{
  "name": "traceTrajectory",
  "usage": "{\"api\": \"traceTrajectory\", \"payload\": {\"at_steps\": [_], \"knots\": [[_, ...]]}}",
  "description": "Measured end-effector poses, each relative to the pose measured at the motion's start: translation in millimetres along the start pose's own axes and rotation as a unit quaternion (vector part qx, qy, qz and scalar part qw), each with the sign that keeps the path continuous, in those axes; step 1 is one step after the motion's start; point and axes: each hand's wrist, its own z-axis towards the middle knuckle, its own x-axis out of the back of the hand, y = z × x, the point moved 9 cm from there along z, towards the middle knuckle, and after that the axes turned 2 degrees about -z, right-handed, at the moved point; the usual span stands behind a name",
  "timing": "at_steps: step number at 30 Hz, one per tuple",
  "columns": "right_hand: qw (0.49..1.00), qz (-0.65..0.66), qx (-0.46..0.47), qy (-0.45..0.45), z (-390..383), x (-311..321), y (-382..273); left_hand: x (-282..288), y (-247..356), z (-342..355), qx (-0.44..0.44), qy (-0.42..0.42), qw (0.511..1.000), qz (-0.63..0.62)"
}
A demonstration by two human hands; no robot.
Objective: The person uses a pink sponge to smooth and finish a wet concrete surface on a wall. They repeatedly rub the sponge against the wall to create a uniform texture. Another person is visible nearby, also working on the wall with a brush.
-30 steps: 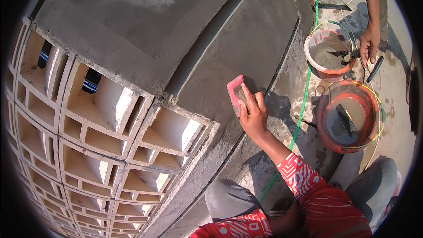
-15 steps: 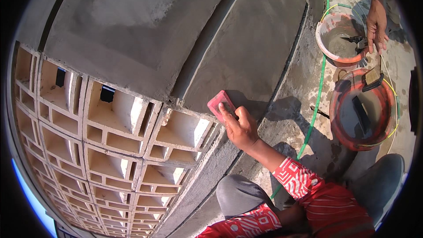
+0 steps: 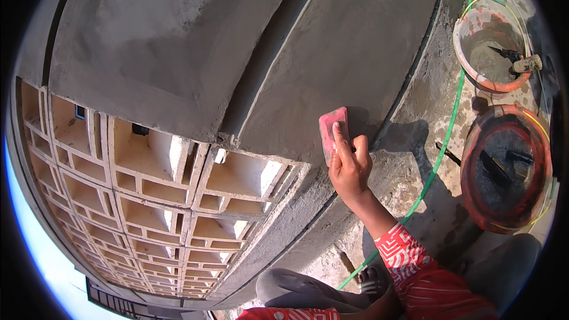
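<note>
My right hand (image 3: pixel 351 166) grips a pink rectangular sponge (image 3: pixel 333 127), index finger stretched along its face. The sponge lies against the grey plastered surface (image 3: pixel 332 53), close to its lower edge and right of a long recessed groove (image 3: pixel 261 77). Of my left arm, the red patterned sleeve (image 3: pixel 290 314) shows at the bottom edge. Skin of my left wrist or hand (image 3: pixel 385 307) appears beside my right sleeve, and its fingers are hidden.
Below the plaster runs a pale ventilation-block wall (image 3: pixel 151 192). A green hose (image 3: pixel 441 160) crosses the ground on the right. Beyond it stand an orange bucket (image 3: pixel 495 86) with grey mix and tools, and a red-brown tub (image 3: pixel 471 195) holding dark tools. A sandalled foot (image 3: pixel 372 281) shows below.
The view has shifted. My right hand and the sponge are farther right along the plaster, the sponge turned more upright. Another person's hand has left the orange bucket; the tub's rim tool now appears inside.
</note>
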Motion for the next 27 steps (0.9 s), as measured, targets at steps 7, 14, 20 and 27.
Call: {"api": "traceTrajectory", "payload": {"at_steps": [7,14,20,27], "knots": [[0.994,-0.028,0.100,-0.038,-39,-15,-18,-33,3,10,-0.017,0.022,0.999,-0.037],[0.992,-0.084,-0.091,0.035,-58,15,96,-37,5,13,-0.064,0.061,0.995,-0.053],[0.994,-0.066,-0.015,0.084,20,10,11,-33,6,1,-0.088,0.064,0.994,-0.026],[0.962,-0.002,0.242,-0.128,-74,-28,-80,-38,14,-31,-0.116,0.055,0.992,0.012]]}}
